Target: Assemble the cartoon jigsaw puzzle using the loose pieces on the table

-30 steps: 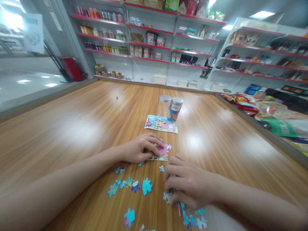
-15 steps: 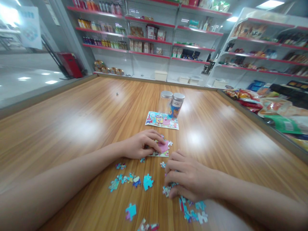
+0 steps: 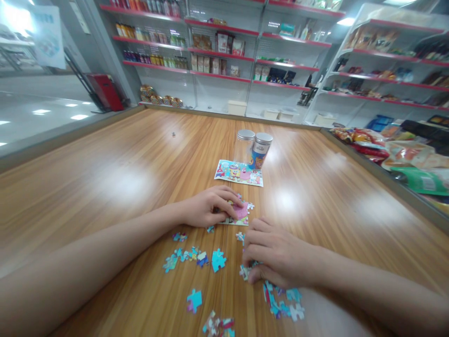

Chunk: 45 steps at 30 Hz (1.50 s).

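Since the earlier frame, mostly our view shifts: everything slides slightly up and right, the bottom cluster (image 3: 218,325) shows more fully, and against the tabletop (image 3: 115,145) we make out almost no movement of the hands. At the left we see a row of loose pieces (image 3: 170,263) lying flat. Next, the left hand (image 3: 209,206) rests with fingers slightly spread on the joined puzzle section (image 3: 241,211), which lies near the card (image 3: 239,174) and on our side of it. Below that lies a plain blue piece (image 3: 219,260). Farther right, the right hand (image 3: 277,255) curls over several pieces; its fingertips are partly hidden, so we cannot tell whether it pinches one. Nearer us, just below it, is another pile (image 3: 283,304).

We judge the pieces light, thin and fairly stiff, apt to slide on the smooth wood; we would take each by its edges, sparing the slim tabs. The joined section probably parts easily if lifted by one corner, so flat support underneath suits it.
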Tool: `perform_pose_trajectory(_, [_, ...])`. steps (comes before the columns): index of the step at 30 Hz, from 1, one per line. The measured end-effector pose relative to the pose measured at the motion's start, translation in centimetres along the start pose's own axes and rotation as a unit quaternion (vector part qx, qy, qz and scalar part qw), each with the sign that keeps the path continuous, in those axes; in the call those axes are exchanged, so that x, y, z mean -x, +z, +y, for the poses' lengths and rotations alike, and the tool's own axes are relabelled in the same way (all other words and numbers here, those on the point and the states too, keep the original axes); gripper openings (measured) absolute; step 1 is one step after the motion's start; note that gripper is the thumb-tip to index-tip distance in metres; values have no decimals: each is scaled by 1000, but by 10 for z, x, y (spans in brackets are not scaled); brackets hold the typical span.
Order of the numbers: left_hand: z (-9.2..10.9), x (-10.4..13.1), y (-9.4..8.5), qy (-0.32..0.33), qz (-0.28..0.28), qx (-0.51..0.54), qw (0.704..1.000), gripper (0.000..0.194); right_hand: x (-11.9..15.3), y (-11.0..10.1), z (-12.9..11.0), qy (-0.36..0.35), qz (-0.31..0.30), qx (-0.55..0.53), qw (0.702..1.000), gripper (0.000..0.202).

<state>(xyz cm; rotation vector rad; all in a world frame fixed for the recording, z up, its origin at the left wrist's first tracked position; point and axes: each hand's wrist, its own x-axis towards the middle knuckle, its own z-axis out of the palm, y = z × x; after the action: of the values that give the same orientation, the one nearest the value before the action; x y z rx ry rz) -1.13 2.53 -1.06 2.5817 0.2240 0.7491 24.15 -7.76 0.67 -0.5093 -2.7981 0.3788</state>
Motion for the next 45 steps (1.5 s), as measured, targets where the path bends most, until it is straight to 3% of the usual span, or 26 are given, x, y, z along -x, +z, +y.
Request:
perform_pose_trajectory(9, [1,-3,-1,-2,-4,6,1000,30,-1,-2,-3,-45,36,10,998,8])
perform_pose_trajectory(13, [1,-3,-2,0,-5,6,1000,30,0,-4,-2,-43,85,7,995,9])
perform_pose_trajectory(17, [0,-2,-2,-2,-1,7,1000,31,0,-4,8,18,191,-12,981,8])
perform_pose_trajectory(20, [0,0,-1,-4,-6,1,1000,32,0,-4,19,101,267,-38,958,7])
perform_pose_trajectory(22, [0,1,-1,-5,-6,-2,1000,32,2,-5,24,145,285,-59,946,9])
perform_pose_trajectory(24, [1,1,-2,-7,-3,-1,1000,31,2,-5,25,145,276,-65,948,10])
perform_pose_trajectory(28, [3,-1,-2,-3,2,3,1000,29,1,-1,18,44,228,-28,972,7])
perform_pose_trajectory(31, [3,-1,-1,0,5,5,1000,29,-1,1,15,6,203,-8,979,7])
perform_pose_trajectory(45, [2,0,-1,-7,-2,2,1000,27,3,5,18,12,152,-4,988,7])
